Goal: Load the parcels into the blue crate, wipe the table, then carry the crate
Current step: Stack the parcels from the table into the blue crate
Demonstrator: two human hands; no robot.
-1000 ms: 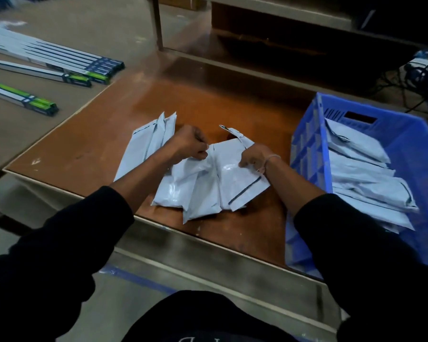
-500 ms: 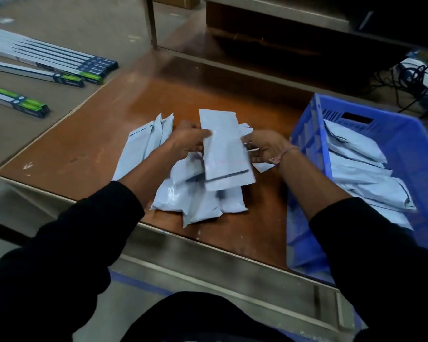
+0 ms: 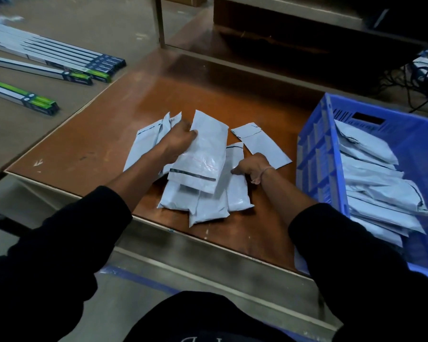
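Several white plastic parcels (image 3: 203,203) lie in a loose pile in the middle of the brown table (image 3: 89,149). My left hand (image 3: 181,141) grips one parcel (image 3: 203,154) by its left edge and holds it above the pile. Lower down, my right hand (image 3: 251,167) rests on a parcel (image 3: 236,191) at the pile's right side, fingers curled onto it. One more parcel (image 3: 262,144) lies flat just right of the pile. The blue crate (image 3: 314,154) stands at the table's right end and holds several parcels (image 3: 381,191).
Long flat boxes with green and dark ends (image 3: 59,62) lie on the surface to the left. A metal post (image 3: 160,21) rises behind the table, with a dark shelf behind it. Cables (image 3: 425,80) lie beyond the crate.
My left hand has kept the lifted parcel. My right hand has let go of that parcel and dropped onto the pile's right side. A parcel now lies flat to the right.
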